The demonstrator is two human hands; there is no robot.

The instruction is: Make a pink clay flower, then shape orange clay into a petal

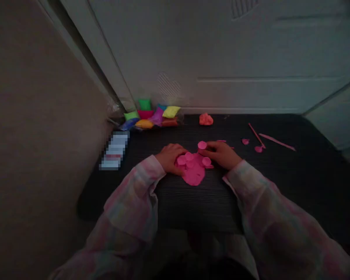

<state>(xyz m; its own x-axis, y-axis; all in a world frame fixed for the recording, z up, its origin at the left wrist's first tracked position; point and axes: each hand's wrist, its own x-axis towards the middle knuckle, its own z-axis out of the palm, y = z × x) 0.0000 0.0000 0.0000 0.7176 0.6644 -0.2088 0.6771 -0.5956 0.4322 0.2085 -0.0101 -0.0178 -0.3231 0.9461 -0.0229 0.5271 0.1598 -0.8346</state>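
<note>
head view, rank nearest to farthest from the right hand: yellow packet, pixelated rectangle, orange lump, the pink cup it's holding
From the right hand:
1. pink cup: in its grasp
2. orange lump: beyond the hand
3. yellow packet: farther back, left
4. pixelated rectangle: far left

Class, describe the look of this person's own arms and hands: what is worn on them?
The left sleeve and right sleeve are long, loose and pale, with a blurred check of pink and muted bluish-green. The left hand and right hand wear no gloves; it is too dim to pick out smaller details.
</note>
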